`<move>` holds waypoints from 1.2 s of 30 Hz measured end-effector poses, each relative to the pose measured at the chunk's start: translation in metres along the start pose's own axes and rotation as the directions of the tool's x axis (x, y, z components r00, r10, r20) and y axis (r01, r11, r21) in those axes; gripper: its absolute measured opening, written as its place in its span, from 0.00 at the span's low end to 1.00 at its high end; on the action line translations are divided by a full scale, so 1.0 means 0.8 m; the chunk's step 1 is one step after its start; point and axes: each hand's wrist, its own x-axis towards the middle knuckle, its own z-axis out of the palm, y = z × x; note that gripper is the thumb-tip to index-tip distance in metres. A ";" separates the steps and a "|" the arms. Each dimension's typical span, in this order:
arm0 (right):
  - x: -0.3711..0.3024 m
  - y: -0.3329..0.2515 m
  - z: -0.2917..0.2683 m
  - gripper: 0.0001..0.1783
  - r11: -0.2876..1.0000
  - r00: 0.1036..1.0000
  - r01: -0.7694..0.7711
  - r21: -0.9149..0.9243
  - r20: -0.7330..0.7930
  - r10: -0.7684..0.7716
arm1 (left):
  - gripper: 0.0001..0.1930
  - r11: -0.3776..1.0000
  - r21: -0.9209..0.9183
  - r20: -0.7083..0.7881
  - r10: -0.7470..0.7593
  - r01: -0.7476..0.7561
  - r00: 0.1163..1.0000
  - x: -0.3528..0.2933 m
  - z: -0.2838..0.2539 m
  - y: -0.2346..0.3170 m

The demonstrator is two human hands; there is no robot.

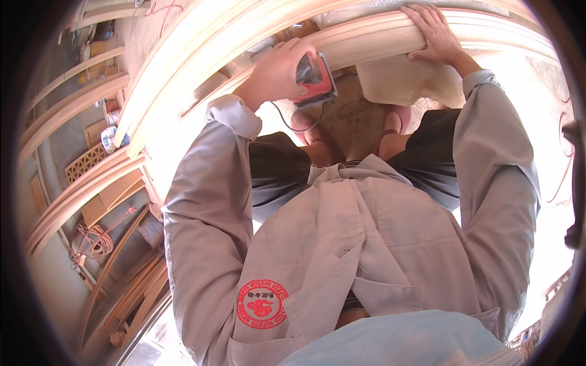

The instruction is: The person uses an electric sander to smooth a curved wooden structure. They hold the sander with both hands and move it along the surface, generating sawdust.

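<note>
- Gripping now, in the left hand [274, 72], a red-and-black power tool [325, 85], with fingers wrapped about the body.
- Holding it tilted, just right of that hand, by the near edge of a pale wooden length [372, 39]; hard to tell whether touching the wood or just clear of it.
- Over to the right hand [436, 35]: laid flat across that same wooden length, with fingers splayed toward the far edge and thumb toward the near one, not clenched.
- Well apart, left from right, with a bare stretch of wood running between.
- Trailing from the power tool, in a loop below the left hand: a thin dark cord [302, 130].
- Squatting low, in dark trousers [281, 161], with knees wide either side of the floor space.
- Rolled back at both wrists: the sleeves of a grey jacket [390, 232].
- Off to the far left, near more timber: a coiled pinkish cable [94, 243] and a latticed crate [85, 163].
</note>
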 end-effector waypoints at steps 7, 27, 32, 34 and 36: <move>-0.011 0.005 -0.003 0.66 0.999 1.000 0.022 0.028 -0.023 -0.021 | 0.30 0.995 0.084 0.045 0.043 -0.047 0.998 0.085 0.010 0.061; -0.011 0.017 0.022 0.65 0.992 0.998 -0.059 -0.111 -0.020 0.058 | 0.33 0.983 -0.063 0.065 -0.169 0.173 0.984 -0.021 -0.020 -0.018; 0.010 -0.001 0.006 0.62 0.971 0.971 -0.150 -0.187 0.154 0.180 | 0.30 0.972 -0.045 0.002 -0.232 0.232 0.973 -0.075 -0.025 -0.047; 0.018 -0.004 0.005 0.58 0.964 0.956 -0.211 -0.164 0.171 0.239 | 0.30 0.970 -0.051 -0.012 -0.239 0.238 0.971 -0.065 -0.020 -0.036; 0.025 -0.006 0.015 0.52 0.958 0.952 -0.279 -0.061 0.113 0.284 | 0.30 0.982 -0.026 -0.055 -0.186 0.185 0.981 -0.047 -0.008 -0.028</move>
